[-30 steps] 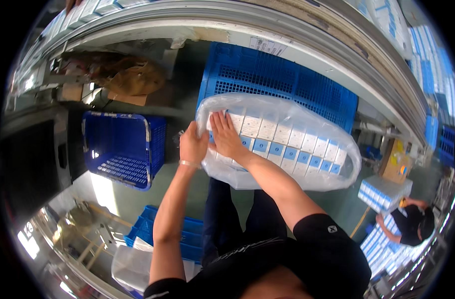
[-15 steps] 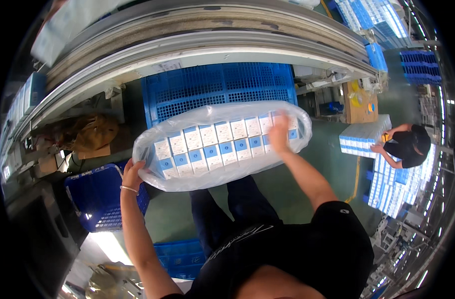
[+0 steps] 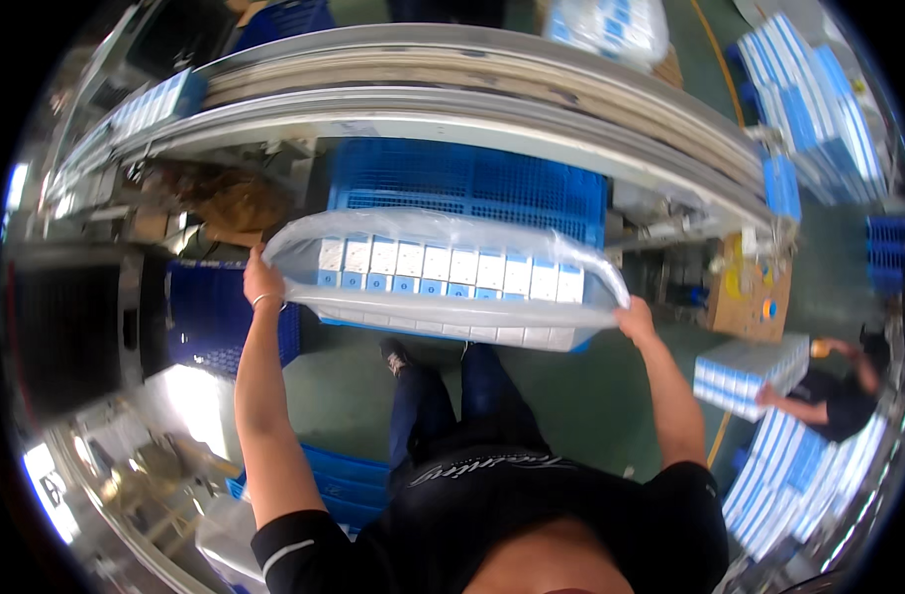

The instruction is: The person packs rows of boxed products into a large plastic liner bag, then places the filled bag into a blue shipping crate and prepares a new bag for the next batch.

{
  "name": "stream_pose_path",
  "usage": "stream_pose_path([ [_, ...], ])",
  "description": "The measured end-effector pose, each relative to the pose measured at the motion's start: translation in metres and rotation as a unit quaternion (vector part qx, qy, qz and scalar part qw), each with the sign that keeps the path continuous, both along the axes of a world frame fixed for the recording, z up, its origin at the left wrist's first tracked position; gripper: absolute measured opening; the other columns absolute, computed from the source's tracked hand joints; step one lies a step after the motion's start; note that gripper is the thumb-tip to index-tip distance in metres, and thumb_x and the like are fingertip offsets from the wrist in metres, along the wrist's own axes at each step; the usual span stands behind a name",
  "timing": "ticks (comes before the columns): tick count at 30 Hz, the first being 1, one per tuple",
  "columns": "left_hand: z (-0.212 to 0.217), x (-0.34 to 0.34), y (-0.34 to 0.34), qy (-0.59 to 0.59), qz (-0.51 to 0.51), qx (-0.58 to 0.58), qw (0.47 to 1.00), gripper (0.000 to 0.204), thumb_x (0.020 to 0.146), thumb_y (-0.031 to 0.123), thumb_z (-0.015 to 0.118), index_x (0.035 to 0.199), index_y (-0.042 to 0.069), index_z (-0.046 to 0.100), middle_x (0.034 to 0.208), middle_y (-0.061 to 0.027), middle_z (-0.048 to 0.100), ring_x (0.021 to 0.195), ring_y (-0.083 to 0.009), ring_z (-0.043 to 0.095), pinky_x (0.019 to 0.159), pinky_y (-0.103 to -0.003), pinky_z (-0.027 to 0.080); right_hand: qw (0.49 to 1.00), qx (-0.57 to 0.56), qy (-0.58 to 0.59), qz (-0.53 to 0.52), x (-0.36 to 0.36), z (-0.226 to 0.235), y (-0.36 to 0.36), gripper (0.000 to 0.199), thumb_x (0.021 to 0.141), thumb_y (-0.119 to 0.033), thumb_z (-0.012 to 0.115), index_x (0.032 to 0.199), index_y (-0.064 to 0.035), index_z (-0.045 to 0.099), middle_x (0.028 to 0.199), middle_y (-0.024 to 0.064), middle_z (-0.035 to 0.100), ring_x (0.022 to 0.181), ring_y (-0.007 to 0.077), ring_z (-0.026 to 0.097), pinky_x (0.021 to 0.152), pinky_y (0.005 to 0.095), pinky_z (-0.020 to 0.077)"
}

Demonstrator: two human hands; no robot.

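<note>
Translucent plastic bag of white-and-blue rectangular boxes, beside the perforated blue plastic crate, now stretches lengthwise: our right hand, off the boxes, closes on one end, our left hand the other.

- Translucent plastic bag: mouth open, rim stretched between my left fingers and right fingers.
- White-and-blue boxes: neat rows inside bag, between my fingers.

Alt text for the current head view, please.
The left hand and right hand hold opposite ends of an open plastic bag, with white and blue boxes lined up inside. A blue crate shows just beyond it; another person is at the right.
</note>
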State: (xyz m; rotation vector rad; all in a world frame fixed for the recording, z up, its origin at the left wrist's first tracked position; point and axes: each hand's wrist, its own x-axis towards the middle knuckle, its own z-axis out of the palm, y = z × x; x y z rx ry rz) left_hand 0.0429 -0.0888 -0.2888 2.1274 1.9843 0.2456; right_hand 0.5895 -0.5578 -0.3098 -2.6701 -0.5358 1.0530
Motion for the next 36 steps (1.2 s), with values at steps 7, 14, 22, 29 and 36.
stream_pose_path([
  [7,0.015,-0.065,-0.047,-0.026,0.095,0.03,0.995,0.063,0.079,0.033,0.07,0.126,0.001,0.045,0.121,-0.0225,0.057,0.113,-0.0382,0.055,0.094,-0.043,0.046,0.964,-0.027,-0.146,0.222,-0.028,0.031,0.035,0.048,0.075,-0.032,0.072,0.106,0.0006,0.055,0.1,0.0261,0.064,0.096,0.0433,0.061,0.083,0.0505,0.0486],
  [14,0.1,-0.158,-0.303,-0.206,0.079,0.054,0.974,0.052,0.078,0.02,0.068,0.122,0.0,0.048,0.112,-0.0203,0.056,0.102,-0.034,0.058,0.09,-0.041,0.047,0.779,0.308,-0.425,0.343,-0.137,0.065,0.061,0.046,0.084,-0.019,0.061,0.124,0.0001,0.05,0.126,0.0202,0.052,0.114,0.0383,0.05,0.095,0.0475,0.0403],
  [22,0.186,-0.393,-0.683,0.235,0.482,0.103,0.838,0.063,0.08,0.024,0.066,0.135,0.005,0.042,0.135,-0.0213,0.044,0.125,-0.0392,0.041,0.103,-0.048,0.035,0.72,0.294,0.254,0.575,-0.599,0.0,0.043,0.053,0.084,-0.017,0.064,0.13,0.0008,0.047,0.119,0.0187,0.055,0.085,0.0217,0.062,0.081,0.0336,0.0499],
  [29,0.071,-0.578,-0.808,0.198,0.558,0.007,0.806,0.075,0.081,0.025,0.064,0.145,0.006,0.031,0.152,-0.0217,0.022,0.133,-0.0412,0.033,0.108,-0.051,0.029,0.654,0.042,0.259,0.709,-1.029,-0.109,-0.099,0.067,0.089,-0.037,0.062,0.14,0.0,0.04,0.127,0.0146,0.057,0.113,0.024,0.057,0.093,0.035,0.0458],
  [36,0.121,-0.563,-0.842,0.095,0.552,-0.024,0.828,0.083,0.078,0.024,0.066,0.147,0.004,0.025,0.152,-0.0257,0.019,0.137,-0.0427,0.027,0.11,-0.054,0.025,0.706,0.102,0.356,0.604,-1.195,-0.079,-0.259,0.018,0.079,-0.021,0.07,0.086,-0.0041,0.071,0.078,0.0117,0.069,0.074,0.0195,0.065,0.068,0.0322,0.0505],
])
